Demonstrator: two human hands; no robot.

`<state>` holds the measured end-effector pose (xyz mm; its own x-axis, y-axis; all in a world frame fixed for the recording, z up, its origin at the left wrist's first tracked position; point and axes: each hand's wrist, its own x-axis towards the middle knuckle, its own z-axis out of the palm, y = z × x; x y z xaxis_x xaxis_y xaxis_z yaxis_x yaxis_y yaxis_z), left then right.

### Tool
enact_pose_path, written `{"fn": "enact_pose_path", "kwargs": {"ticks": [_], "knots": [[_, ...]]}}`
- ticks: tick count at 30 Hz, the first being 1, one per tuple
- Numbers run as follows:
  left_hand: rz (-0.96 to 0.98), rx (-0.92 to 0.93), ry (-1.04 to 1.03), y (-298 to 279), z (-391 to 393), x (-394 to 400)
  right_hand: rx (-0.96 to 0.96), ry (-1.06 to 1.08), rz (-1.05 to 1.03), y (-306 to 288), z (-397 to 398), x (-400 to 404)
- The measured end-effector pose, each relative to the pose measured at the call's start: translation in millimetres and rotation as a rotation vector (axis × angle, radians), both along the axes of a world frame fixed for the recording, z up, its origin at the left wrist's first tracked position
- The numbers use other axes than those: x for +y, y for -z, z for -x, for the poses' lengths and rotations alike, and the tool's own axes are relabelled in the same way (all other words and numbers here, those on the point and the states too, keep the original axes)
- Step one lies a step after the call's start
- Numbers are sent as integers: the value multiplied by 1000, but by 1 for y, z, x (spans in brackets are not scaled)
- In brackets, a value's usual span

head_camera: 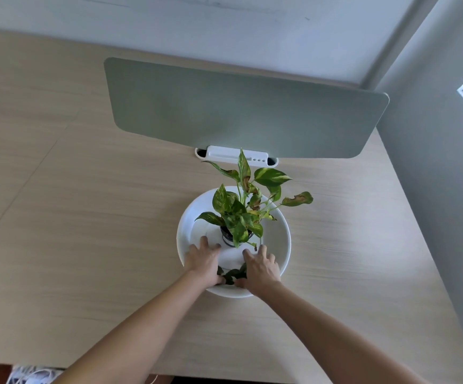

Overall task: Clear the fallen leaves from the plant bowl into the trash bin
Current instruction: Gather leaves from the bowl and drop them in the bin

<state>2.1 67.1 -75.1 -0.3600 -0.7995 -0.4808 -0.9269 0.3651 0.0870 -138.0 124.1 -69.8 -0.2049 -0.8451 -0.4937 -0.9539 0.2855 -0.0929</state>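
Note:
A white plant bowl (281, 245) stands on the desk, with a small potted plant (241, 214) of green and yellow leaves in its middle. Several dark fallen leaves (231, 274) lie at the bowl's near inner side. My left hand (203, 260) and my right hand (260, 266) are both inside the bowl, palms down, on either side of the leaf pile. Their thumbs touch the leaves and the fingers are spread. The trash bin is not in view.
The bowl sits on a light wooden desk (86, 217). A grey-green divider panel (238, 112) on a white clamp (237, 155) stands behind the plant. A grey wall (432, 176) closes the right side. White cables (31, 375) lie below the desk's near edge.

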Motion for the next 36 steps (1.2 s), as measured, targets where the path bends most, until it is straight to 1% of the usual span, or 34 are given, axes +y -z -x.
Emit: {"fn": "enact_pose_path", "kwargs": {"ticks": [2,4,9,12,14,15,17,19,21,22,24,26,28,32,36], "knots": [[-72,81,-44,1,-1,-1,-15,22,-12,1,-5,-2],[-100,174,-56,3,-3,-2,-57,23,7,3,-10,-1],[-140,375,-81,9,-5,-3,-171,75,145,10,-11,1],[-135,473,-132,17,-10,-9,-235,153,173,11,-3,-1],[-164,548,-183,18,-14,-15,-298,266,204,11,2,-1],[-198,596,-240,16,-16,-16,-333,336,233,9,5,0],[-325,729,-439,12,-20,-21,-430,482,296,3,11,1],[-544,893,-699,5,-23,-24,-566,683,333,-4,17,5],[-733,1005,-923,-1,-25,-23,-736,902,358,-10,23,12],[-801,1043,-994,-4,-25,-21,-839,990,368,-12,25,16],[-891,1079,-1062,-11,-20,-12,-1044,1113,421,-17,32,28],[-949,1092,-1080,-17,-10,-1,-1204,1166,485,-24,42,43],[-1000,1122,-1083,-22,4,12,-1301,1187,537,-30,55,62],[-1100,1152,-1031,-31,49,45,-1332,1238,614,-38,89,115],[-1144,1120,-928,-40,115,116,-1328,1344,672,-42,135,202]]}}
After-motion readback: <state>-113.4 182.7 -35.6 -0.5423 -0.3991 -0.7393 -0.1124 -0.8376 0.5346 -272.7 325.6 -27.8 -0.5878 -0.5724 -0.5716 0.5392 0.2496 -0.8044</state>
